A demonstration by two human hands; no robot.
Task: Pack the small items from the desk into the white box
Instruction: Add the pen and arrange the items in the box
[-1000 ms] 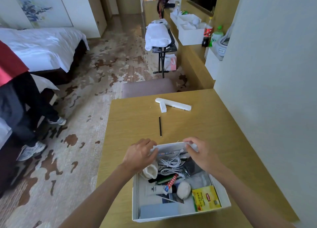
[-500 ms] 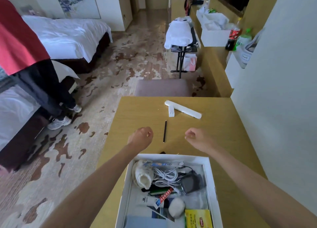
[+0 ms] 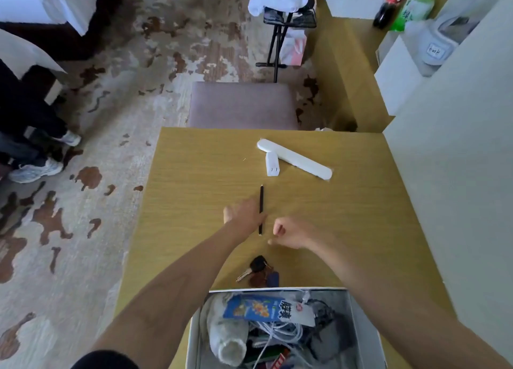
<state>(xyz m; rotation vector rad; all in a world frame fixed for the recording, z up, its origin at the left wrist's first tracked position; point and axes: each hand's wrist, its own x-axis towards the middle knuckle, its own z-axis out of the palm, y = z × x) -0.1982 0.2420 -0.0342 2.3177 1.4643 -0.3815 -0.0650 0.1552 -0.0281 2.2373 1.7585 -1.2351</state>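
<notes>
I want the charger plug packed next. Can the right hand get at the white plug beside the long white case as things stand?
Probably yes. The right hand holds nothing visible, and only bare desk lies between it and the white plug, which sits apart from the black pen.

Hotel bedroom. Evidence: white-sheeted bed (image 3: 41, 2) at upper left; patterned carpet (image 3: 138, 63); folding luggage rack (image 3: 286, 21); wooden desk (image 3: 194, 174) with padded stool (image 3: 241, 104) at its far edge.

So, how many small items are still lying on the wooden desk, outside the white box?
4: a long white case at the far side, a white charger plug touching it, a thin black pen mid-desk, a key bunch beside the box.
</notes>
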